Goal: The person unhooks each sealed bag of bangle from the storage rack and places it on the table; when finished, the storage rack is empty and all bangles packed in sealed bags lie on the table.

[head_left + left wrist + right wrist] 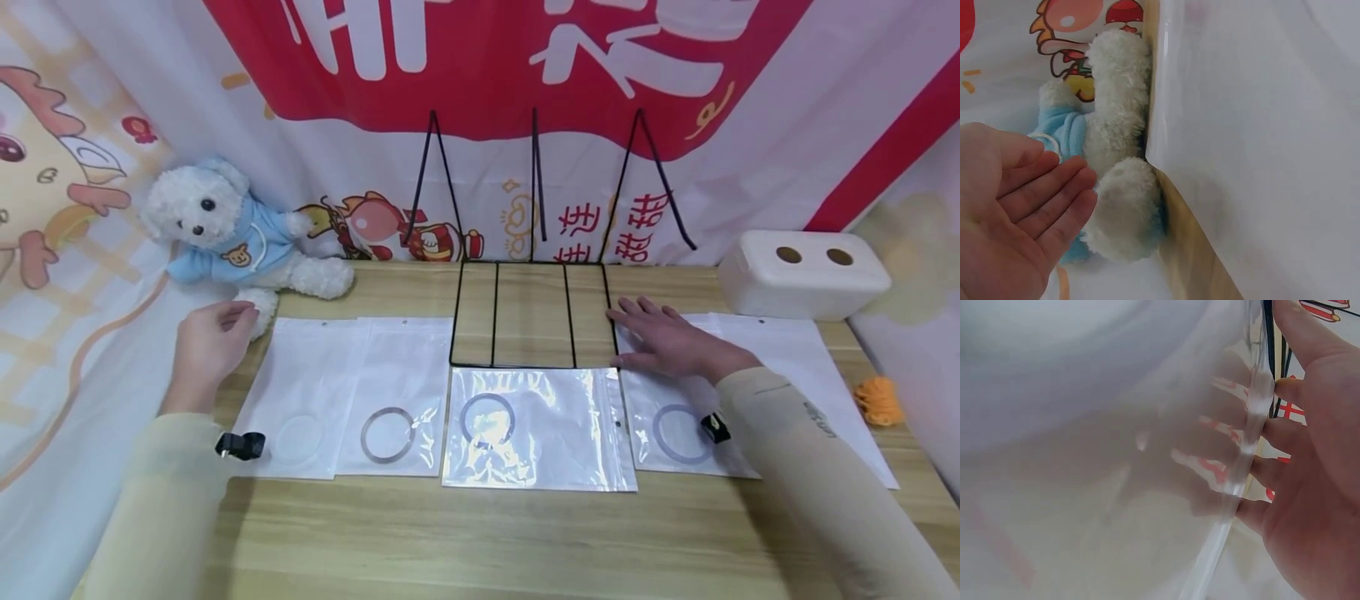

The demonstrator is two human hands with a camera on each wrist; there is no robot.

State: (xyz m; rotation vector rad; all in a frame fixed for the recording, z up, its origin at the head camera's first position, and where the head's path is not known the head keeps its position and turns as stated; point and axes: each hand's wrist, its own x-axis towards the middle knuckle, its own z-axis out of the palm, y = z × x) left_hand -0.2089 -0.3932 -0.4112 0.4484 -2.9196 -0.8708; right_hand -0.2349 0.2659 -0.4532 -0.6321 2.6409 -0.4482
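My left hand (212,342) hovers by the foot of a plush toy (225,225) in a blue hoodie. Its fingers (1054,206) are slightly bent, and nothing is in it. My right hand (667,337) lies spread over the upper part of a clear zip bag (645,446), beside the right side of a black wire rack (493,317). In the right wrist view its straight fingers (1279,434) meet the bag's edge; whether they press on it I cannot tell. A ring shape shows in that bag. Another glossy bag (555,450) with a ring lies sideways in front of the rack.
To the left lie a white bag (307,375) with a pale ring and a bag (401,358) with a brownish ring. One more white bag (795,375) lies at the right. A white box (806,275) with two holes and an orange bundle (879,402) stand farther right.
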